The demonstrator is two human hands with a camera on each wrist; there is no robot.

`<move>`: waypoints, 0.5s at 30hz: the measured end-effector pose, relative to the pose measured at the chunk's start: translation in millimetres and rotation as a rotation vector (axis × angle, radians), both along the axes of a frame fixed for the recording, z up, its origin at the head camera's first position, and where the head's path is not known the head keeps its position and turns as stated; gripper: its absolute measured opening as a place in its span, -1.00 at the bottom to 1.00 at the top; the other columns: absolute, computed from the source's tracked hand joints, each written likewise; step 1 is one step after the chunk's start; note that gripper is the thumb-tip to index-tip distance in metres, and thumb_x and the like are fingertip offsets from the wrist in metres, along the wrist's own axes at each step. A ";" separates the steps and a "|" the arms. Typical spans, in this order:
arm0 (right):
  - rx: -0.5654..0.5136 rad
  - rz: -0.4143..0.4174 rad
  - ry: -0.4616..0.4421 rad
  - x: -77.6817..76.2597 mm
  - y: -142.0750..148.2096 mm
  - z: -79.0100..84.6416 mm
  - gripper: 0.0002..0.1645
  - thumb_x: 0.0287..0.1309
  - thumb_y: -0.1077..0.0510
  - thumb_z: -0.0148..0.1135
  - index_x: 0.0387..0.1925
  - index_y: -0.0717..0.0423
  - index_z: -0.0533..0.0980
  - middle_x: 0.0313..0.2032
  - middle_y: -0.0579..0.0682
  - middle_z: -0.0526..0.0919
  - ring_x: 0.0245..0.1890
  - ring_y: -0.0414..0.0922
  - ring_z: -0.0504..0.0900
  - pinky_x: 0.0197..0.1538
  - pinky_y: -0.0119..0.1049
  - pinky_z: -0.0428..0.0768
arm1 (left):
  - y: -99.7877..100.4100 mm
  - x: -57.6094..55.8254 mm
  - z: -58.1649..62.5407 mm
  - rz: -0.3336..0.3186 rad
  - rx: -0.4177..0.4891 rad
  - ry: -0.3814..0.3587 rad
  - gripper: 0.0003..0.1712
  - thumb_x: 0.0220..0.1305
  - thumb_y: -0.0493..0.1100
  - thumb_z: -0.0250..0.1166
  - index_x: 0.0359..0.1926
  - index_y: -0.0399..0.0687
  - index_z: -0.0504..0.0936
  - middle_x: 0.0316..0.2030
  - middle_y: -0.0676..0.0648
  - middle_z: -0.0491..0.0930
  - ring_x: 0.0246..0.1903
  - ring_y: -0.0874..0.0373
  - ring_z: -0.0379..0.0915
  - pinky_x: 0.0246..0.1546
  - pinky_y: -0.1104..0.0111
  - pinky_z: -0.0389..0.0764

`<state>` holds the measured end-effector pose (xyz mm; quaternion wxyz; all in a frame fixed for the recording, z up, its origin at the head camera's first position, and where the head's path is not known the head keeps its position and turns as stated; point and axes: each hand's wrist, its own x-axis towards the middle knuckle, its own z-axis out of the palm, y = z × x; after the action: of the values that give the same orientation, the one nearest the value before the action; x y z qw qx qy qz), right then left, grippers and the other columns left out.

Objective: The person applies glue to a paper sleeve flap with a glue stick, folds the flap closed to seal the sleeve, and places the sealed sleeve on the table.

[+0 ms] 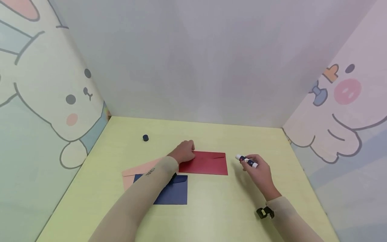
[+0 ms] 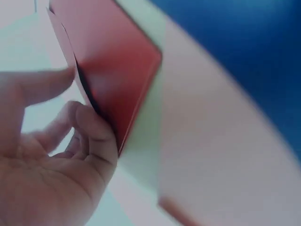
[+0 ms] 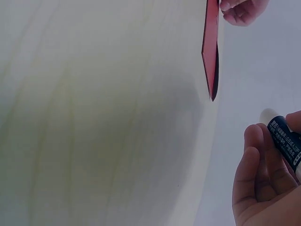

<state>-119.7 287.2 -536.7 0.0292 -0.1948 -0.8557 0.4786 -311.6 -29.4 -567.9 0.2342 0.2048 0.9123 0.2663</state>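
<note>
A red envelope (image 1: 208,164) lies on the table with its flap edge at the far side. My left hand (image 1: 185,153) is at its left end. In the left wrist view, the left hand (image 2: 61,155) has its thumb at the edge of the slightly raised flap and its curled fingers at the envelope's corner. My right hand (image 1: 260,169) grips a glue stick (image 1: 247,161) with a dark blue label, to the right of the envelope and above the table. The right wrist view shows the white end of the glue stick (image 3: 284,141) uncovered.
Under my left forearm lie a dark blue envelope (image 1: 176,193) and a pink envelope (image 1: 128,179), partly overlapping. A small dark cap (image 1: 145,137) stands toward the back left of the yellow table (image 1: 223,215). Walls enclose the back and both sides.
</note>
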 end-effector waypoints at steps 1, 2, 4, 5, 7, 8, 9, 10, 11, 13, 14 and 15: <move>-0.002 -0.002 0.000 0.3 0.2 -0.1 -0.50 0.66 -0.04 0.51 0.38 0.14 0.62 0.11 0.31 0.91 -0.15 -0.29 0.81 -0.15 -0.39 0.69 | -0.3 -0.5 -0.1 -0.019 -0.015 0.025 -0.74 0.49 -0.16 0.47 0.09 -0.13 0.67 0.02 -0.16 0.69 -0.06 -0.01 0.62 -0.04 0.17 0.73; -0.002 -0.002 0.001 0.1 0.7 -0.6 -0.49 0.66 -0.04 0.51 0.38 0.15 0.62 0.11 0.30 0.91 -0.15 -0.30 0.81 -0.15 -0.39 0.69 | 0.3 -1.8 -2.7 -0.036 -0.039 0.055 -0.71 0.47 -0.16 0.51 0.10 -0.13 0.70 0.05 -0.18 0.68 -0.05 -0.02 0.61 -0.03 0.17 0.75; -0.001 -0.003 0.003 0.2 1.3 -1.5 -0.48 0.66 -0.05 0.52 0.38 0.14 0.62 0.11 0.29 0.91 -0.15 -0.30 0.81 -0.15 -0.40 0.69 | 1.7 -2.5 1.7 -0.055 -0.079 0.063 -0.68 0.44 -0.14 0.59 0.10 -0.12 0.74 0.06 -0.18 0.67 -0.05 -0.02 0.62 -0.06 0.18 0.78; -0.003 -0.004 0.004 0.2 1.6 -2.1 -0.48 0.65 -0.05 0.52 0.38 0.14 0.62 0.10 0.28 0.92 -0.16 -0.31 0.81 -0.15 -0.40 0.70 | 2.8 -3.9 1.3 -0.062 -0.093 0.066 -0.68 0.43 -0.15 0.60 0.09 -0.12 0.75 0.06 -0.18 0.68 -0.06 -0.02 0.63 -0.08 0.18 0.78; -0.004 -0.007 0.008 0.6 1.9 -3.1 -0.49 0.65 -0.05 0.53 0.37 0.14 0.63 0.08 0.27 0.92 -0.17 -0.32 0.81 -0.15 -0.40 0.70 | 5.0 -8.5 -4.1 -0.076 -0.126 0.071 -0.71 0.44 -0.17 0.56 0.08 -0.13 0.74 0.03 -0.19 0.68 -0.10 -0.03 0.63 -0.13 0.19 0.76; -0.003 -0.007 0.011 0.8 2.1 -3.6 -0.49 0.64 -0.04 0.53 0.36 0.14 0.63 0.07 0.26 0.92 -0.18 -0.33 0.81 -0.15 -0.40 0.70 | 6.4 -7.6 1.9 -0.078 -0.142 0.050 -0.72 0.45 -0.18 0.54 0.08 -0.15 0.73 0.04 -0.20 0.68 -0.10 -0.03 0.64 -0.11 0.18 0.78; -0.002 -0.008 0.014 1.2 2.1 -3.8 -0.50 0.64 -0.04 0.53 0.36 0.14 0.63 0.06 0.26 0.93 -0.19 -0.33 0.82 -0.15 -0.40 0.70 | 7.0 -7.1 7.3 -0.081 -0.149 0.031 -0.72 0.47 -0.19 0.52 0.09 -0.17 0.72 0.04 -0.20 0.68 -0.11 -0.03 0.65 -0.10 0.16 0.77; -0.002 -0.008 0.016 1.5 2.3 -4.1 -0.50 0.64 -0.04 0.53 0.35 0.14 0.64 0.05 0.25 0.93 -0.19 -0.34 0.82 -0.16 -0.40 0.70 | 7.2 -8.1 7.3 -0.087 -0.156 0.033 -0.73 0.47 -0.21 0.50 0.09 -0.18 0.70 0.04 -0.21 0.67 -0.11 -0.04 0.65 -0.09 0.15 0.77; -0.002 -0.009 0.019 1.9 2.6 -4.2 -0.51 0.64 -0.03 0.53 0.35 0.15 0.64 0.05 0.25 0.93 -0.20 -0.35 0.82 -0.16 -0.40 0.70 | 7.5 -10.0 6.5 -0.092 -0.160 0.037 -0.74 0.47 -0.22 0.47 0.09 -0.18 0.69 0.04 -0.20 0.66 -0.13 -0.04 0.65 -0.09 0.15 0.76; 0.000 -0.010 0.022 2.7 3.0 -3.9 -0.51 0.64 -0.03 0.53 0.35 0.15 0.64 0.05 0.25 0.93 -0.21 -0.36 0.82 -0.16 -0.40 0.70 | 6.2 -14.7 2.3 -0.104 -0.142 0.062 -0.77 0.46 -0.23 0.43 0.05 -0.19 0.65 -0.02 -0.20 0.65 -0.17 -0.05 0.63 -0.13 0.16 0.74; 0.002 -0.010 0.022 3.2 3.3 -3.5 -0.51 0.64 -0.03 0.53 0.35 0.15 0.64 0.04 0.25 0.93 -0.21 -0.36 0.82 -0.16 -0.40 0.70 | 5.7 -16.0 4.6 -0.100 -0.130 0.061 -0.78 0.47 -0.22 0.43 0.02 -0.18 0.63 -0.05 -0.18 0.65 -0.20 -0.03 0.62 -0.15 0.18 0.71; 0.004 -0.012 0.023 3.7 3.7 -3.0 -0.52 0.65 -0.03 0.52 0.35 0.15 0.64 0.05 0.25 0.93 -0.21 -0.36 0.82 -0.16 -0.40 0.70 | 4.5 -17.0 8.1 -0.093 -0.110 0.054 -0.80 0.47 -0.22 0.43 -0.01 -0.17 0.61 -0.09 -0.17 0.64 -0.22 -0.02 0.60 -0.18 0.19 0.67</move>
<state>-116.0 290.9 -539.7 0.0425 -0.1945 -0.8550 0.4789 -328.7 -24.9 -559.8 0.2324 0.2411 0.9210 0.1991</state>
